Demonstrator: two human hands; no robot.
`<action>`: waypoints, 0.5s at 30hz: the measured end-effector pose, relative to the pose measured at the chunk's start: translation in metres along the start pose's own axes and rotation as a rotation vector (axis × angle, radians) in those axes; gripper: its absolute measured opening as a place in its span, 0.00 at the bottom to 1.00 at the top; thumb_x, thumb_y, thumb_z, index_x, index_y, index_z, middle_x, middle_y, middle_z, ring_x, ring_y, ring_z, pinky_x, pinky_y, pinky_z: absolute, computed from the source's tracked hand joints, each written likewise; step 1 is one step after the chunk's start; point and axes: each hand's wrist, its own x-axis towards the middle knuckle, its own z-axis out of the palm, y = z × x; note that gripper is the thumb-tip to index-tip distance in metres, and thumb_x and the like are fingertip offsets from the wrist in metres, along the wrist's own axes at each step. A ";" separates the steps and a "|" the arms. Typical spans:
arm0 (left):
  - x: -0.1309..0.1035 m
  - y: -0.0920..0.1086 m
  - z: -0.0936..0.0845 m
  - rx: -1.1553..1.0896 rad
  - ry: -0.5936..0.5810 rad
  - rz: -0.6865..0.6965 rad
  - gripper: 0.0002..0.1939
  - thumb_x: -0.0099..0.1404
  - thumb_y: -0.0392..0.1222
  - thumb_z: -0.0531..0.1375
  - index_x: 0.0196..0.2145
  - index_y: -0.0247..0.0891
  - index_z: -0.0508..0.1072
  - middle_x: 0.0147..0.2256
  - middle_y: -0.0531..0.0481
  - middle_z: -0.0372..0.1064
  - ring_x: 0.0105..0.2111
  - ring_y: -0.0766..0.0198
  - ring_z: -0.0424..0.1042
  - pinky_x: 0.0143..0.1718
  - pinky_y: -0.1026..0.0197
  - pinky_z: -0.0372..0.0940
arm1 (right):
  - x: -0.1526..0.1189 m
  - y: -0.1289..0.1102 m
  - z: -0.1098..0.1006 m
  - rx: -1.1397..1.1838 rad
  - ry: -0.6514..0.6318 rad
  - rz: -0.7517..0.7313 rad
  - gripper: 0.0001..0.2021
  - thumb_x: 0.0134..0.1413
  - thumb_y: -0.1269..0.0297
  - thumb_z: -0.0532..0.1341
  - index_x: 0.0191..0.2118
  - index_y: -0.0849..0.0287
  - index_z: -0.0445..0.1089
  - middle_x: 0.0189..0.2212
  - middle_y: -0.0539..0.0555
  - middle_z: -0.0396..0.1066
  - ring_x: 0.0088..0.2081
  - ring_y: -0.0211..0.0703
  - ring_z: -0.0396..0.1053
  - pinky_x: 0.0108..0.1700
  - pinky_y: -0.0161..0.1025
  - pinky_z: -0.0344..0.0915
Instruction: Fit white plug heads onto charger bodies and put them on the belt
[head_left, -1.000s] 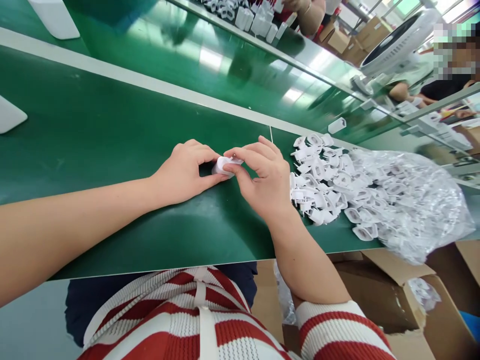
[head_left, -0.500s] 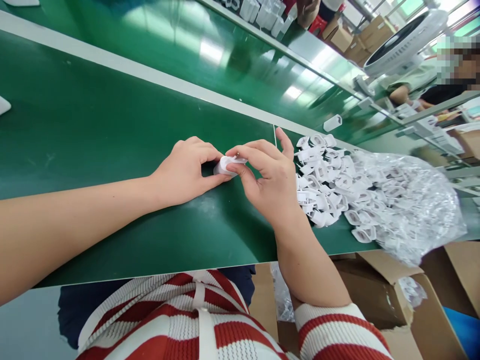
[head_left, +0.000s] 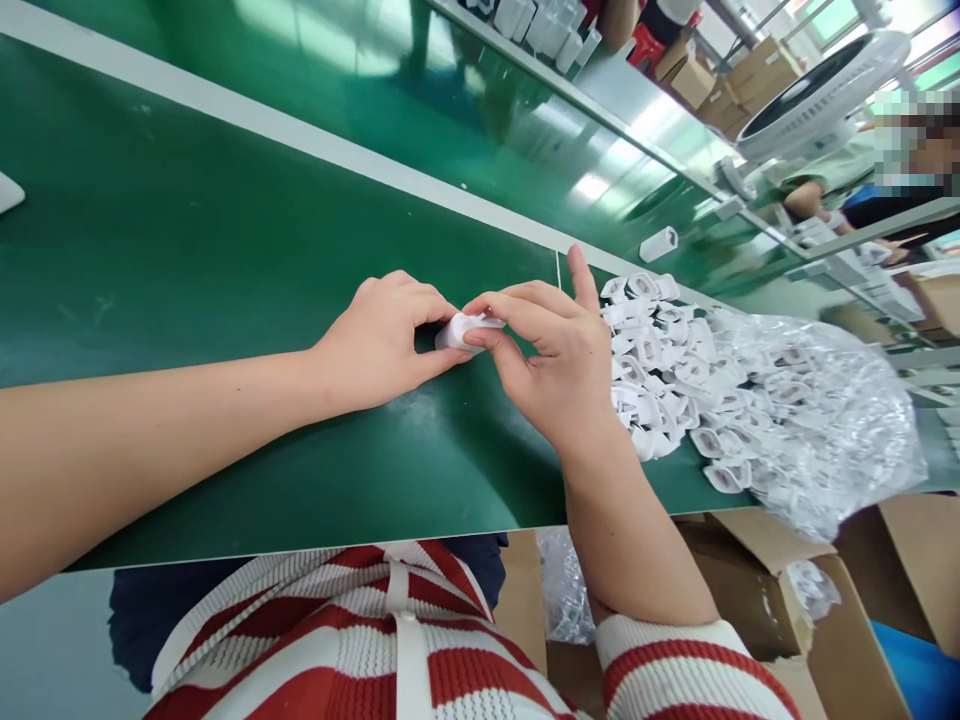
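Note:
In the head view, a small white plastic housing [head_left: 451,334] is held just above or on the green tabletop; which of the two I cannot tell. My left hand [head_left: 384,340] grips its left end between thumb and fingers. At its right end, my right hand [head_left: 559,355] pinches a thin white plastic piece [head_left: 487,323] with thumb and forefinger, the little finger raised. The piece meets the housing's end, but the fingers hide part of the joint. Right of my right hand lies a heap of similar white plastic pieces [head_left: 652,355].
A clear plastic bag [head_left: 855,420] with more white pieces lies at the right. Another white housing [head_left: 658,244] lies beyond the pale strip [head_left: 337,155]. Open cardboard boxes [head_left: 847,640] stand below the table edge. A fan [head_left: 825,95] and a co-worker [head_left: 817,190] are at the far right.
Both hands, with the housing and the white piece between them, appear slightly farther right. The grip looks the same, and the view has shifted a little.

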 end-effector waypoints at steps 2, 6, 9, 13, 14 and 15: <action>0.000 0.001 0.000 0.007 0.010 -0.005 0.19 0.66 0.61 0.63 0.38 0.43 0.81 0.42 0.49 0.81 0.50 0.46 0.73 0.58 0.40 0.62 | 0.000 0.001 0.001 0.016 -0.013 0.009 0.09 0.68 0.67 0.60 0.42 0.49 0.79 0.38 0.48 0.80 0.41 0.45 0.79 0.79 0.63 0.45; 0.001 0.000 0.001 0.010 0.027 0.007 0.18 0.66 0.60 0.64 0.39 0.43 0.82 0.41 0.50 0.82 0.47 0.47 0.75 0.56 0.42 0.64 | 0.001 0.001 0.002 0.030 -0.031 0.044 0.10 0.68 0.66 0.60 0.44 0.48 0.80 0.38 0.46 0.79 0.41 0.44 0.78 0.79 0.62 0.43; 0.000 -0.001 -0.001 0.003 0.038 0.038 0.18 0.65 0.59 0.65 0.42 0.43 0.83 0.42 0.50 0.83 0.47 0.48 0.75 0.56 0.45 0.65 | 0.000 0.000 0.004 0.054 -0.014 0.065 0.10 0.68 0.65 0.61 0.43 0.49 0.80 0.39 0.47 0.79 0.42 0.43 0.78 0.80 0.60 0.42; -0.002 0.003 -0.003 -0.059 0.017 0.025 0.21 0.66 0.60 0.66 0.50 0.45 0.82 0.45 0.49 0.82 0.45 0.51 0.77 0.52 0.50 0.68 | -0.003 -0.001 0.006 0.140 -0.014 0.103 0.10 0.68 0.65 0.61 0.45 0.49 0.80 0.42 0.47 0.81 0.45 0.42 0.79 0.80 0.59 0.36; -0.003 0.006 -0.003 -0.080 0.003 0.013 0.21 0.66 0.60 0.65 0.50 0.46 0.82 0.45 0.49 0.82 0.44 0.52 0.78 0.51 0.51 0.69 | -0.004 0.000 0.007 0.187 -0.020 0.119 0.10 0.68 0.65 0.62 0.49 0.48 0.80 0.43 0.46 0.81 0.47 0.42 0.79 0.80 0.59 0.35; -0.002 0.008 -0.004 -0.103 -0.009 -0.010 0.21 0.67 0.61 0.65 0.49 0.46 0.82 0.44 0.50 0.82 0.44 0.53 0.78 0.50 0.52 0.70 | -0.004 0.002 0.006 0.245 -0.030 0.141 0.13 0.68 0.63 0.62 0.54 0.48 0.78 0.45 0.46 0.81 0.48 0.42 0.79 0.80 0.59 0.36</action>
